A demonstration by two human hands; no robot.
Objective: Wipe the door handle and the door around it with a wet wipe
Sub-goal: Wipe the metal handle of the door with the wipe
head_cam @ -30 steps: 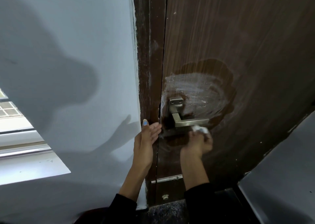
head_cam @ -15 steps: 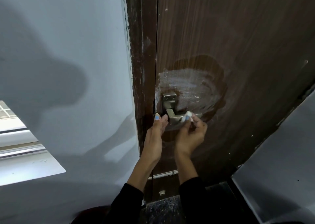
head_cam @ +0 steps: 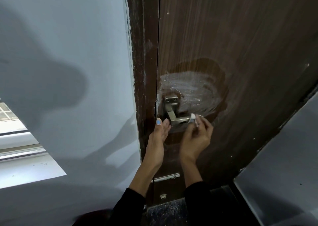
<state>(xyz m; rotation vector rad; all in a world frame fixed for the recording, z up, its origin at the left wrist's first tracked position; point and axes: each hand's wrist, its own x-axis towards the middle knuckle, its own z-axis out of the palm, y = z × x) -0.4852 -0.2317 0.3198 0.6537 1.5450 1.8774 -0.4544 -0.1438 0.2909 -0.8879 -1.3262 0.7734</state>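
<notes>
A square metal door handle [head_cam: 173, 117] sits on a dark brown wooden door [head_cam: 240, 45], with a wet, whitish smeared patch [head_cam: 191, 89] above and right of it. My right hand [head_cam: 196, 136] pinches a small bunched white wet wipe [head_cam: 193, 117] against the outer end of the lever. My left hand [head_cam: 157, 139] is flat, fingers straight, its fingertips touching the door edge just left of the handle, holding nothing.
The brown door frame [head_cam: 142, 71] with white paint scuffs runs down left of the door. A pale grey wall [head_cam: 68, 53] lies further left, with a window ledge [head_cam: 25, 170] at lower left. Another grey wall [head_cam: 284, 174] is at lower right. A dark mat [head_cam: 167, 213] lies below.
My right hand has risen from under the lever to its outer end with the wipe. My left hand has moved up to the handle's left side.
</notes>
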